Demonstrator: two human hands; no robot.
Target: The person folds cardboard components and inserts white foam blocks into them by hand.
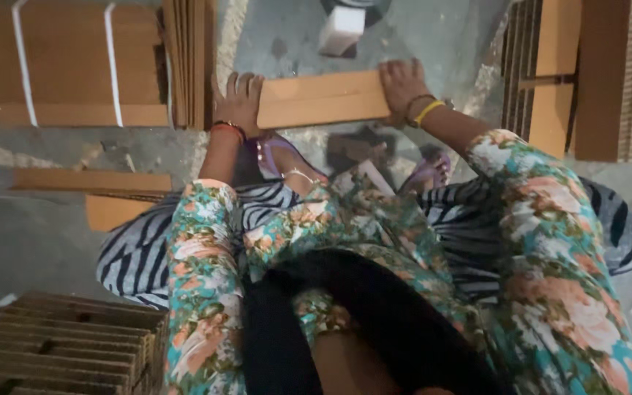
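Note:
Both of my hands hold a stack of brown cardboard pieces (322,99) by its ends, above the grey floor. My left hand (238,97) grips the left end, fingers curled over the top edge, with a red bangle on the wrist. At the right end my right hand (402,85) is wrapped over the edge, a yellow bangle on its wrist. My floral sleeves and striped garment fill the lower part of the view. My feet in purple sandals (276,155) stand just below the stack.
A strapped bundle of cardboard (67,66) lies at the upper left, with upright sheets (188,62) beside it. More cardboard stacks (579,73) stand at the upper right. Corrugated pieces (60,344) sit at the lower left, flat strips (93,181) on the floor, a white block (341,31) beyond.

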